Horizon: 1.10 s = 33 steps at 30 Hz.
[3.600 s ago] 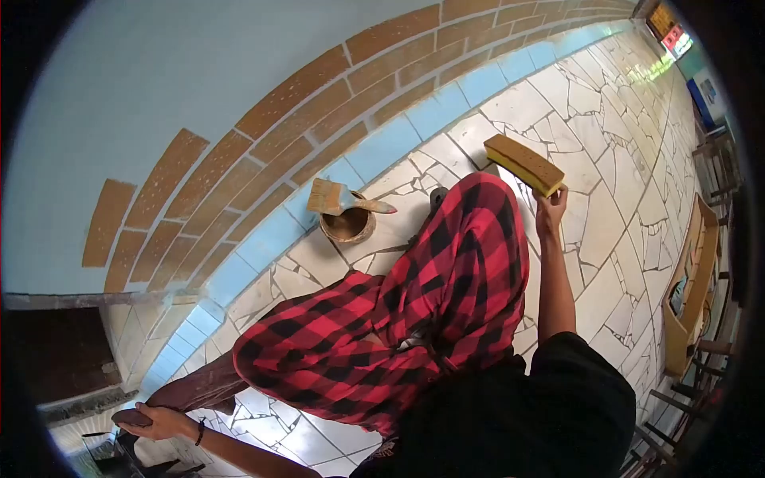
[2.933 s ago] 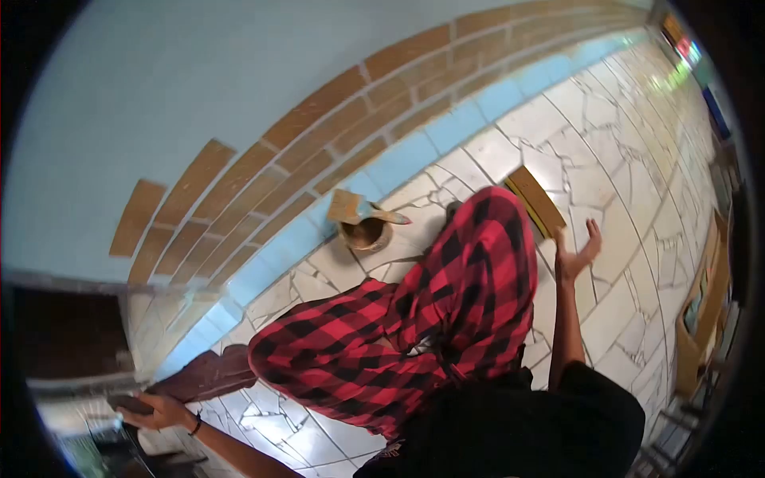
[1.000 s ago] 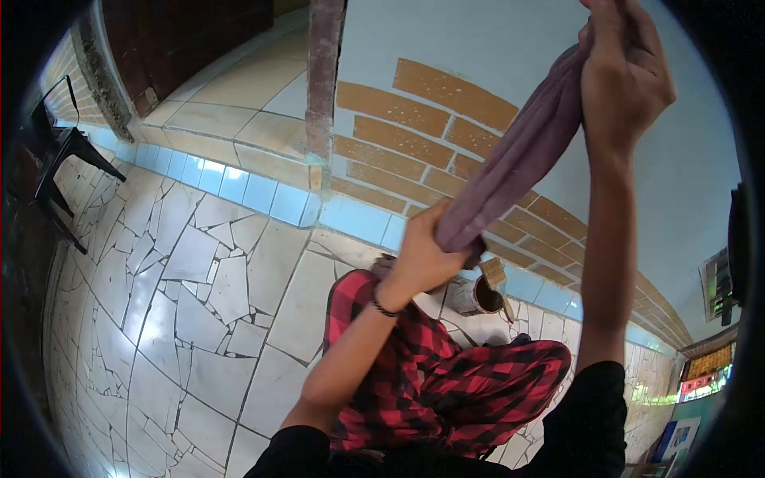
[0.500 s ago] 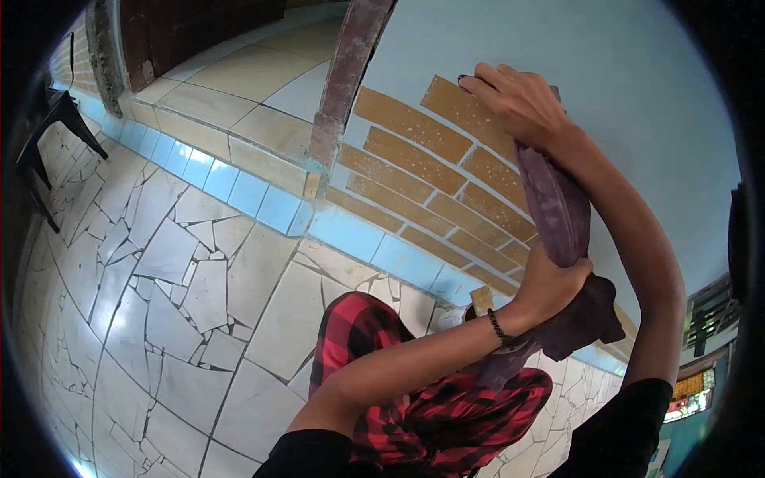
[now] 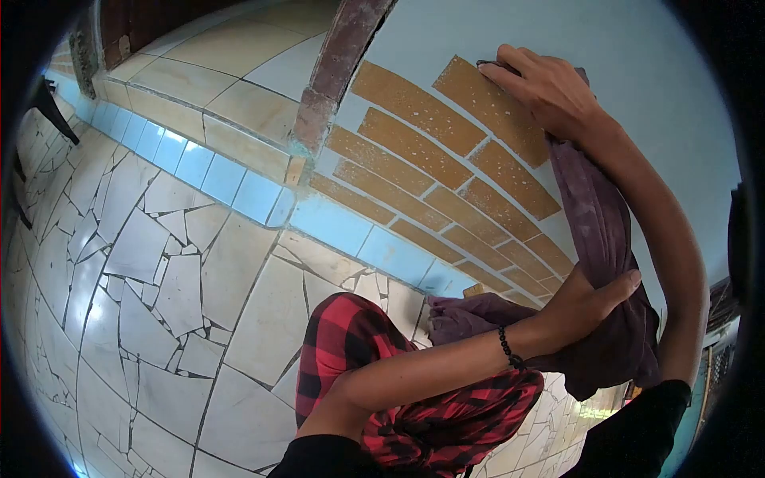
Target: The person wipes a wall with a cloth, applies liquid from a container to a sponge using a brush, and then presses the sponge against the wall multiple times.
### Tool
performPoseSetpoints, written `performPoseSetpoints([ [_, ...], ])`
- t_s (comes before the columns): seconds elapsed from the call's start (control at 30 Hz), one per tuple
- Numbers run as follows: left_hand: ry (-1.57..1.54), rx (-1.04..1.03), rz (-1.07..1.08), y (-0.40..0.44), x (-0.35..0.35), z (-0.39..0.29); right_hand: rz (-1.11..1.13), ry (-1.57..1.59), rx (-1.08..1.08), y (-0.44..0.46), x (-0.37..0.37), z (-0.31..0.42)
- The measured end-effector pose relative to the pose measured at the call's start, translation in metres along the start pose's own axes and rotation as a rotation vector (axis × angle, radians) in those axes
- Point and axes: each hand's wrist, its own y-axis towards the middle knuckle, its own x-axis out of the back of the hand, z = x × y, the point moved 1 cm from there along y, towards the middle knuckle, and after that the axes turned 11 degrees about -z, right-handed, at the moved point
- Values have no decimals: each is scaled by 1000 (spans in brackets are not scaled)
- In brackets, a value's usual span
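A long purple cloth (image 5: 594, 215) hangs in front of the wall and drapes down over my lap. My left hand (image 5: 578, 315), with a dark beaded bracelet on its wrist, is closed round the middle of the cloth. Higher up, my right hand (image 5: 550, 92) holds the upper end against the wall, its fingers bent over the cloth beside a brown painted brick (image 5: 494, 107). Dark cloth edges show at its fingertips. The cloth's lower part spreads beside my raised knee.
Brown brick shapes cover the lower pale blue wall (image 5: 478, 32). Light blue tiles (image 5: 331, 223) run along its base. A tiled step (image 5: 247, 119) and a worn post (image 5: 335, 72) stand at the upper left. Dark chair legs (image 5: 56, 115) show at the far left. Cracked-pattern tiles (image 5: 151, 247) form the floor.
The sponge seen earlier is out of view. Both hands have come to the cloth, and my right hand has moved from high up down onto the wall. The pot and brush are now mostly hidden.
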Motion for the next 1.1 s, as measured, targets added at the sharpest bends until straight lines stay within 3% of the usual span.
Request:
performPoseSetpoints([
  [0.83,6,228,22,-2,10,28,158,-111,-57,-18,14,11],
  [1.1,-83,179,-34,3,17,24,58,-37,-60,12,16,10],
])
